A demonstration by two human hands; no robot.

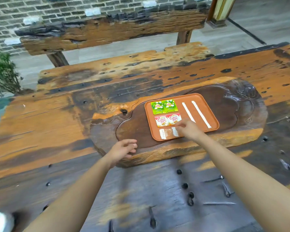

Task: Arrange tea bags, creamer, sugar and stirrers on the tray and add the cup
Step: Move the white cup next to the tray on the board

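An orange-brown tray (206, 104) lies on a carved wooden slab. On it are two green tea bags (163, 106) at the back left, two red and white creamer packets (167, 121) below them, and brown sugar packets (167, 133) at the front edge. Two white wrapped stirrers (200, 113) lie diagonally on the right side. My right hand (188, 129) hovers over the tray's front, fingertips at the second sugar packet and the lower creamer packet. My left hand (123, 149) rests with loosely curled fingers on the slab's front left rim, holding nothing. No cup is in view.
The slab (241, 138) sits on a rough wooden table (40, 131) studded with dark bolts. A wooden bench (107, 32) and brick wall stand behind. A potted plant (2, 74) is at the left, and a white object (0, 221) at the bottom left corner.
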